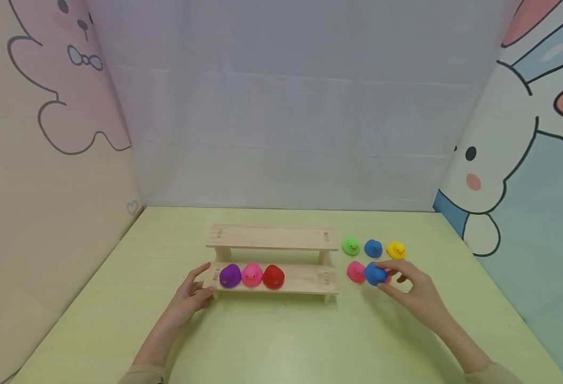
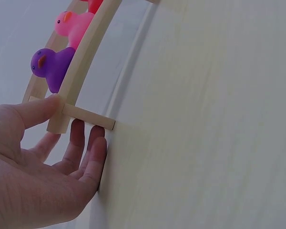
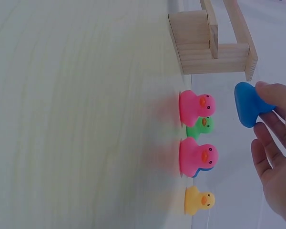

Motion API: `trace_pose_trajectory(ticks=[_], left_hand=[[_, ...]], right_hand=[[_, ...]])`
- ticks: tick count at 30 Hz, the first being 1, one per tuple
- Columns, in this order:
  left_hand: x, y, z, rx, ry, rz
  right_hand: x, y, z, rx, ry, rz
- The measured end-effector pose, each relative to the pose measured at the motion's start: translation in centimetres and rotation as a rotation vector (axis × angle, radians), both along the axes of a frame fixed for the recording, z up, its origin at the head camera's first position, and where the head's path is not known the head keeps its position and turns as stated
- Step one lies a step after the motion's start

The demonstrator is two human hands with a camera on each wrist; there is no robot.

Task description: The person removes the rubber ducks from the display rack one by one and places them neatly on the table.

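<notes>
One blue duck is up in the air, pinched by the right hand, perhaps lightly so its round sides don't squash. Two pink ducks sit lower on the surface, with a green duck, second blue duck and yellow duck behind. The left hand grips the end of the wooden stand, maybe to keep it still. Its low step holds a purple duck, pink duck and red duck. Ducks look smooth and rubbery; the wood looks pale and flat.

left hand and right hand: bare, slender-fingered. left sleeve and right sleeve: beige fabric, matching in colour, each ending well short of the hand.
</notes>
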State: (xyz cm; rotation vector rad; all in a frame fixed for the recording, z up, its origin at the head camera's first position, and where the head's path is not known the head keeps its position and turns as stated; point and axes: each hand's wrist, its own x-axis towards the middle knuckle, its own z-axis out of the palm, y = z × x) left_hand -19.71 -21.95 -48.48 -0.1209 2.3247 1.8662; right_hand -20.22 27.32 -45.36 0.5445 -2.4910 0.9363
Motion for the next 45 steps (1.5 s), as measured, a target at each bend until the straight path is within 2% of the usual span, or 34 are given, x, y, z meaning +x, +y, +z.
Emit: trace_pose_trajectory(ticks=[7, 16, 33, 45], left_hand=[[0.0, 0.0, 0.0, -0.004, -0.001, 0.001], [-0.1, 0.0, -0.2, -0.007, -0.001, 0.004], [-0.1, -0.1, -0.2, -0.016, 0.004, 0.011], [-0.1, -0.1, -0.2, -0.007, 0.005, 0.005]], right_hand=[[-0.2, 1.2, -0.2, 0.075, 0.040, -0.038], [-0.3, 2.6, 0.3, 0.132, 0.089, -0.101], [-1.2, 5.6, 0.5, 0.186, 0.038, -0.193], [-2.0, 6.8, -0.4, 0.198, -0.016, -0.196]])
